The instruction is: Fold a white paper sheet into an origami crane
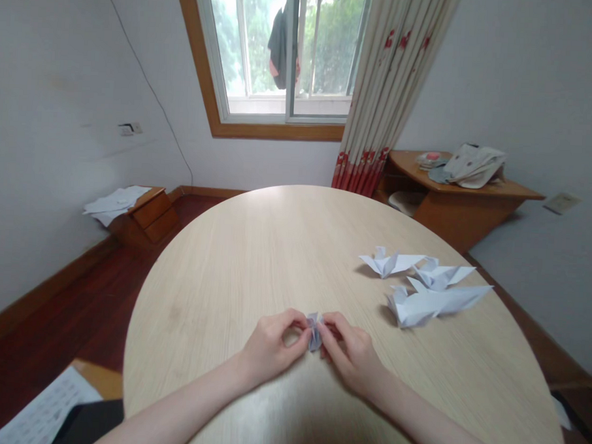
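Observation:
A small piece of folded white paper (314,335) is held between my two hands, near the front middle of the round table. My left hand (277,342) pinches its left side between thumb and fingers. On the other side, my right hand (352,349) grips the paper in the same way. Parts of the paper are covered by my fingertips. Off to the right lie three folded paper cranes: one at the back (390,262), one behind at the right (441,275), and a larger one in front (427,306).
The round wooden table (235,258) fills the middle. Beyond it are a window (288,51) and a curtain (375,88). A corner desk (477,210) with a cloth bag (475,166) stands at right; a small cabinet (152,216) bearing papers (114,202) is at left.

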Tool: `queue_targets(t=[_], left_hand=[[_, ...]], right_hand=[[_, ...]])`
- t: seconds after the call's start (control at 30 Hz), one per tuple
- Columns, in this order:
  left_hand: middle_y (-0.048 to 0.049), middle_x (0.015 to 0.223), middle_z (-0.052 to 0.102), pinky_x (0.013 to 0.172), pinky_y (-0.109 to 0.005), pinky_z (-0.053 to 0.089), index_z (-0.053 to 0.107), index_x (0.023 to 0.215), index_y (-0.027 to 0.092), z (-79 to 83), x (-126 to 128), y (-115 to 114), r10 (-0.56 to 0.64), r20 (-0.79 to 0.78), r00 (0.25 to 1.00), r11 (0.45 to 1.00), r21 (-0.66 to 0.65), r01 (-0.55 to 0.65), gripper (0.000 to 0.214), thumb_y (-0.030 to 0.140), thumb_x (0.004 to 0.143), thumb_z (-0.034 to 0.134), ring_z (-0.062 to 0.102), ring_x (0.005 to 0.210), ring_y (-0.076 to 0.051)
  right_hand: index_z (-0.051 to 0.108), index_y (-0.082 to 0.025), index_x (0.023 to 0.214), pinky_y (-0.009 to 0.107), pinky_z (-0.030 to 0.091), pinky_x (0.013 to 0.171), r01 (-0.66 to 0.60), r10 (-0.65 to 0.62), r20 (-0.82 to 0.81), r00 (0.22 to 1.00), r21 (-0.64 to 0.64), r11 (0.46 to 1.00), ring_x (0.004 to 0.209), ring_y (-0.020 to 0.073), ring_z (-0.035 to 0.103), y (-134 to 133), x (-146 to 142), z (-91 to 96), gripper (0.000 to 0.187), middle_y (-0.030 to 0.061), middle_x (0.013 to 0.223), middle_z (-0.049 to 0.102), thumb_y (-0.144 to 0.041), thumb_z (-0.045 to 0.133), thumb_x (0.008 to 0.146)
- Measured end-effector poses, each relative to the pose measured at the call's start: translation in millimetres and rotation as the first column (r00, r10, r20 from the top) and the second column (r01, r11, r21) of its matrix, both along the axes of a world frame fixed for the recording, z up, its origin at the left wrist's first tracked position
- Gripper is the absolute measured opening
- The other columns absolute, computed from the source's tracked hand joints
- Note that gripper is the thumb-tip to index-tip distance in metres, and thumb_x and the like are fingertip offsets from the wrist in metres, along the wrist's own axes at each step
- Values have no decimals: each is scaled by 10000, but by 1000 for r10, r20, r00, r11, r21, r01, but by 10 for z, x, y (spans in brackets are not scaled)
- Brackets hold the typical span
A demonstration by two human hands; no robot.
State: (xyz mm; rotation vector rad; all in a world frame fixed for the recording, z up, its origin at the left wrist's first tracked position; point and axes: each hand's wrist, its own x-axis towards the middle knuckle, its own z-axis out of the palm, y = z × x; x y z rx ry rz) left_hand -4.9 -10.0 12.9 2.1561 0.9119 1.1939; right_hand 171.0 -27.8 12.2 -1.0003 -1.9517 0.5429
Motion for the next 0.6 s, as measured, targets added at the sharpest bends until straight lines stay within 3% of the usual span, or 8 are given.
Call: queue_targets(t=[0.27,0.43,0.5,0.6], left_hand=[[-35,693,686,597,-200,508,587,777,167,27,10,3,34,-11,999,996,-86,-34,167,270,891,522,647,609,-123],[-19,658,662,557,-195,476,564,781,172,50,10,3,11,38,999,977,-214,-3,178,309,885,519,619,562,-113],[0,608,632,523,-191,449,553,768,169,56,2,21,1,82,997,942,-335,27,182,325,861,536,594,526,-107],[44,524,543,465,-177,373,535,725,163,42,-25,74,36,171,985,842,-536,62,199,341,786,602,510,457,-84]], right_hand=[[442,-228,747,197,410,458,8,-7,17,1000,-29,1000,445,104,542,14,-26,9,215,-29,542,558,-254,379,951],[432,-234,719,202,423,452,24,-26,-17,1000,-106,994,456,113,572,25,-4,-8,224,-12,541,604,-304,403,930],[429,-234,712,207,442,452,17,-32,-72,997,-200,980,457,119,590,30,9,-5,238,-8,537,626,-337,412,925],[462,-221,724,218,465,433,-38,-37,-188,982,-382,923,435,123,594,55,32,10,262,5,553,659,-406,440,907]])
